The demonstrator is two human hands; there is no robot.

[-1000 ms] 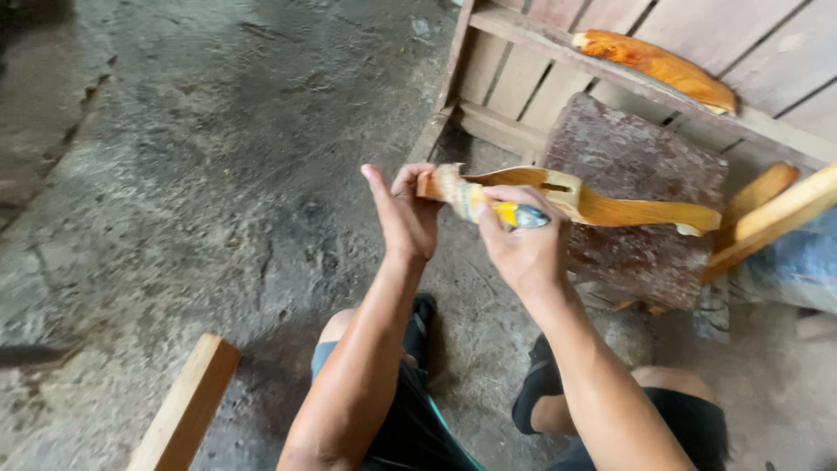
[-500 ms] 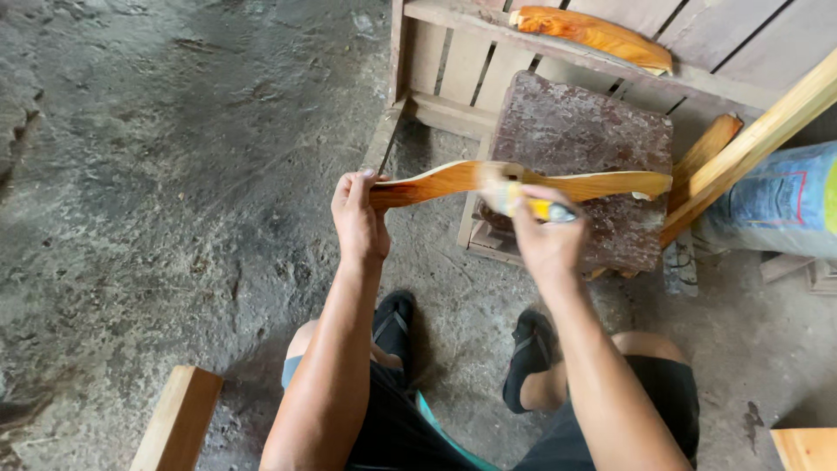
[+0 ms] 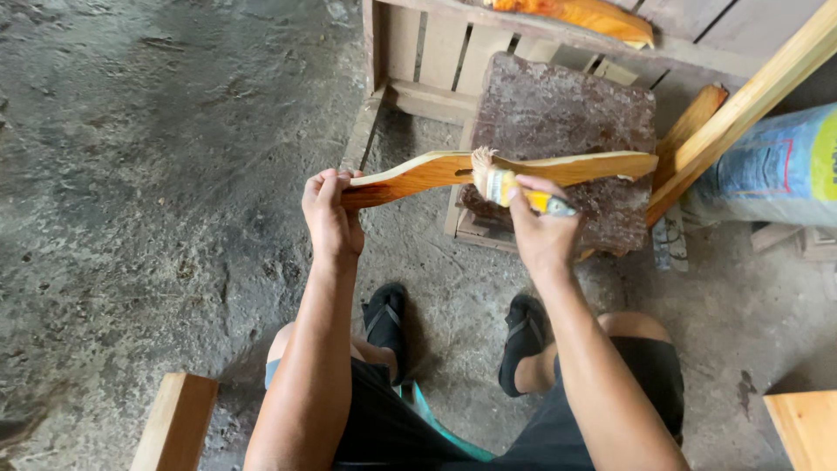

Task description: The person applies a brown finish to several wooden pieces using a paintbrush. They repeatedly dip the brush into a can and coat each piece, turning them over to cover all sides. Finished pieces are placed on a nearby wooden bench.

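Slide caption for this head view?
Left hand grips a curved wooden piece while right hand brushes it with a paintbrush.

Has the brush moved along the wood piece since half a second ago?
Yes. The brush in the right hand now sits left of the stone block's middle, nearer the left hand, bristles on the curved wood piece.

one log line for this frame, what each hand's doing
left hand: grips curved orange wooden piece | right hand: holds yellow-handled brush, bristles on wood
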